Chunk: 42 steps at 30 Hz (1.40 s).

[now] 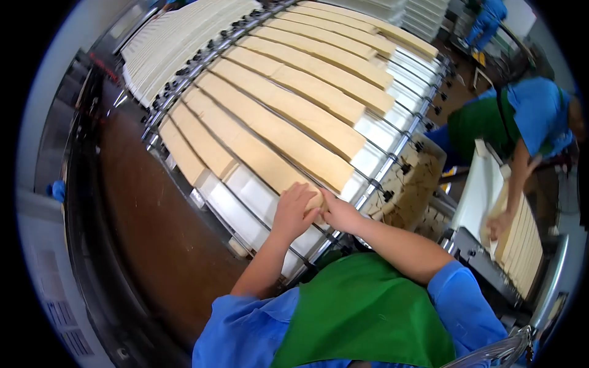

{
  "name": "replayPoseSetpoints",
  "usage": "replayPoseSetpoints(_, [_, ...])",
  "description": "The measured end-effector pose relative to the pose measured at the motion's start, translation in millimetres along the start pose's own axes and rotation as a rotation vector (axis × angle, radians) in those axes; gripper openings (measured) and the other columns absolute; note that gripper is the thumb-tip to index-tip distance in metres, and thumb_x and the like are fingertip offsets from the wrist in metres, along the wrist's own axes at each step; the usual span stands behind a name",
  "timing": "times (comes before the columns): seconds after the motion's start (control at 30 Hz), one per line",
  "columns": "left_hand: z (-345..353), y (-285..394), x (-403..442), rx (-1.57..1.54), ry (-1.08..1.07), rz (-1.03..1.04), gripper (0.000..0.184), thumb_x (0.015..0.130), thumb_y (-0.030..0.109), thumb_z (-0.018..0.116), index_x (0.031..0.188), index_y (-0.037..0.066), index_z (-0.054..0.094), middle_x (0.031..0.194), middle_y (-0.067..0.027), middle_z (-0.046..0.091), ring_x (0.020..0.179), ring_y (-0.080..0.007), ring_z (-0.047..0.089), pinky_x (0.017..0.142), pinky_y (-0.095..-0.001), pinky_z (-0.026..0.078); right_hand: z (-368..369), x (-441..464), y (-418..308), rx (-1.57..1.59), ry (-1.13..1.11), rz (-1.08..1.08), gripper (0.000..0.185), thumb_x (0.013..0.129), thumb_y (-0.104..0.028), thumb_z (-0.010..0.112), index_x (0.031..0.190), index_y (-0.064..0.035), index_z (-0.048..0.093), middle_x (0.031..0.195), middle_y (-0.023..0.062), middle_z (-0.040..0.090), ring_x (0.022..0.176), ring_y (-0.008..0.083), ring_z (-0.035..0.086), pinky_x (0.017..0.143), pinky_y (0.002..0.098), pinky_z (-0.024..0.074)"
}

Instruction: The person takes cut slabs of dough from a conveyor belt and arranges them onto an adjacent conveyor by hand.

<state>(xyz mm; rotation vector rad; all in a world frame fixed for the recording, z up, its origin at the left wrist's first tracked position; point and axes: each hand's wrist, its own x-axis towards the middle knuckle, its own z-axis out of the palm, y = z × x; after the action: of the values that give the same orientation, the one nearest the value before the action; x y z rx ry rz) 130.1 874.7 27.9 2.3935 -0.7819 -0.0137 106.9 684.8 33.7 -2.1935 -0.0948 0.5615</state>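
The left hand lay over the near end of a cream strip, its fingers across the top and its thumb on the near side, pinching that end. The right hand met the same end from the other side, thumb against it; its other fingers were hidden, so I cannot tell how tightly they closed. Whether the held end was a separate piece I cannot tell either. The strip sat on a white board and reached nearer the person than the two shorter strips to its left. More strips lay to its right and beyond, side by side, with thin rods running between them to a metal rail set with black knobs. Stacked white trays stood past the far rail. Right of the board was a bin with bits in it, and beside that a co-worker in a green apron bent over a second tray, one blurred hand at a row of slices.
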Motion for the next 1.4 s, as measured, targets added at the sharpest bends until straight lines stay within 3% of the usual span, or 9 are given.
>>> replayPoseSetpoints(0.27, [10,6,2,0.167,0.053,-0.02,0.044,0.072,0.014,0.079,0.112,0.006,0.064,0.136,-0.0224,0.056,0.129,-0.0428,0.049,0.108,-0.0506,0.038,-46,-73,38,0.227,0.165,-0.093,0.057,0.088,-0.014,0.055,0.143,-0.0099,0.038,0.096,0.0266,0.068,0.091,0.0432,0.067,0.08,0.0511,0.052])
replayPoseSetpoints(0.3, [11,1,2,0.193,0.036,-0.001,0.046,0.072,0.013,0.078,0.114,0.006,0.063,0.135,-0.0228,0.056,0.128,-0.0429,0.049,0.108,-0.0504,0.038,-63,-95,52,0.272,0.196,-0.093,0.062,0.089,-0.018,0.057,0.146,-0.0109,0.034,0.089,0.0199,0.069,0.085,0.0387,0.068,0.075,0.048,0.0525])
replayPoseSetpoints(0.43, [18,1,9,0.228,0.106,-0.045,0.047,0.076,0.01,0.073,0.121,0.001,0.06,0.132,-0.0254,0.056,0.126,-0.0431,0.049,0.109,-0.0489,0.038,-103,-178,149,0.309,0.525,0.136,0.076,0.091,-0.029,0.065,0.153,-0.01,0.026,0.082,0.0089,0.068,0.072,0.027,0.066,0.067,0.0384,0.0519])
replayPoseSetpoints(0.53, [33,31,50,0.142,0.183,-0.118,0.043,0.082,0.006,0.068,0.123,0.0,0.059,0.134,-0.0246,0.054,0.127,-0.0412,0.05,0.111,-0.0459,0.036,-123,-257,213,0.368,0.6,0.324,0.075,0.093,-0.027,0.067,0.152,-0.0082,0.025,0.087,0.0091,0.068,0.076,0.024,0.065,0.071,0.0357,0.051])
replayPoseSetpoints(0.77, [162,254,196,-0.031,-0.073,0.299,0.051,0.08,0.009,0.071,0.13,0.003,0.057,0.137,-0.0216,0.054,0.128,-0.0395,0.05,0.111,-0.0432,0.038,-106,-415,360,0.446,1.135,0.681,0.078,0.088,-0.024,0.072,0.15,-0.0065,0.029,0.079,0.0061,0.067,0.068,0.0174,0.064,0.066,0.0319,0.0516])
replayPoseSetpoints(0.87, [260,354,247,-0.014,-0.281,0.521,0.065,0.077,0.014,0.075,0.137,0.003,0.052,0.145,-0.0228,0.048,0.134,-0.0407,0.046,0.113,-0.0459,0.036,-108,-466,412,0.46,1.301,0.804,0.084,0.085,-0.032,0.073,0.151,-0.006,0.028,0.077,0.0056,0.068,0.068,0.0234,0.067,0.064,0.0351,0.0522])
replayPoseSetpoints(1.07, [459,552,311,0.051,-0.468,0.801,0.084,0.085,0.038,0.073,0.15,0.001,0.036,0.158,-0.0246,0.031,0.147,-0.0431,0.026,0.119,-0.0506,0.026,-145,-500,478,0.646,1.301,0.795,0.099,0.084,-0.036,0.076,0.156,-0.0041,0.015,0.076,0.0078,0.068,0.067,0.0206,0.066,0.062,0.0336,0.0518])
replayPoseSetpoints(1.23, [575,662,339,0.249,-0.508,0.737,0.086,0.09,0.045,0.066,0.153,-0.001,0.029,0.16,-0.023,0.026,0.15,-0.0395,0.02,0.119,-0.0538,0.023,-186,-499,482,0.88,1.228,0.718,0.096,0.087,-0.034,0.075,0.156,-0.0042,0.015,0.072,0.008,0.066,0.065,0.0184,0.065,0.061,0.0301,0.0506])
replayPoseSetpoints(1.4, [629,669,324,0.485,-0.53,0.617,0.085,0.094,0.055,0.055,0.153,0.0,0.031,0.162,-0.0206,0.023,0.151,-0.0352,0.019,0.119,-0.0521,0.023,-182,-506,484,0.912,1.204,0.616,0.092,0.087,-0.022,0.075,0.156,-0.0044,0.016,0.073,0.0066,0.066,0.064,0.0149,0.063,0.06,0.0279,0.0497])
